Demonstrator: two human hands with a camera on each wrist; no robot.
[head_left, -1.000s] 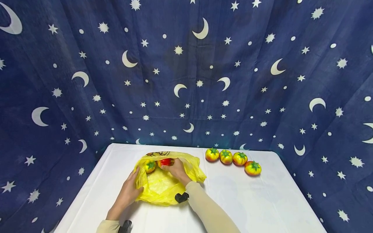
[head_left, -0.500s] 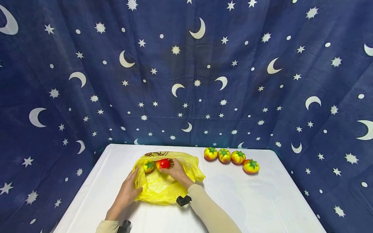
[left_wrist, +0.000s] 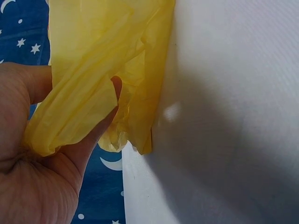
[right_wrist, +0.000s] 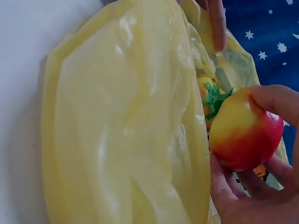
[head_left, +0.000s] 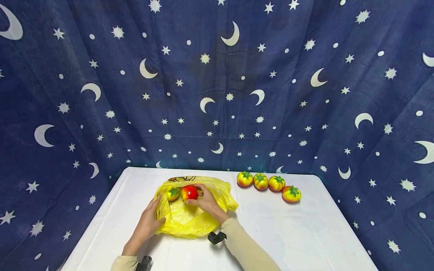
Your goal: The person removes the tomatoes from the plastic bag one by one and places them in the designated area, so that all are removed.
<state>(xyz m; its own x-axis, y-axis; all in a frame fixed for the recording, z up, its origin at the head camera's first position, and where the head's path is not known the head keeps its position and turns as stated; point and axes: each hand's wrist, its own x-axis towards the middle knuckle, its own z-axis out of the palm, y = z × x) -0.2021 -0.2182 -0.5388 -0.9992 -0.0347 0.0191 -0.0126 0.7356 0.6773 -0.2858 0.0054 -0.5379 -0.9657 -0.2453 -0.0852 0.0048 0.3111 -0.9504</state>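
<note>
A yellow plastic bag (head_left: 190,222) lies on the white table with its mouth spread. My left hand (head_left: 149,222) holds its left rim; in the left wrist view the thin film of the bag runs between thumb and fingers. At the mouth my right hand (head_left: 207,203) grips a red-and-yellow toy tomato (right_wrist: 247,130), thumb on top and fingers beneath. The green leafy top of this tomato faces the bag's inside in the right wrist view, and its red bottom shows in the head view. Beside it, inside the bag, sits another toy tomato (head_left: 173,193) with its green top showing.
Several more toy tomatoes (head_left: 260,181) stand in a row at the back right of the white table (head_left: 305,233). A dark blue curtain (head_left: 217,86) with moons and stars hangs behind and on both sides. Black wrist cameras (head_left: 217,237) sit on the forearms.
The right hand has drawn its toy tomato slightly nearer, so more of the red bottom shows at the bag's mouth. The left hand stays on the rim. The head view has shifted slightly.
</note>
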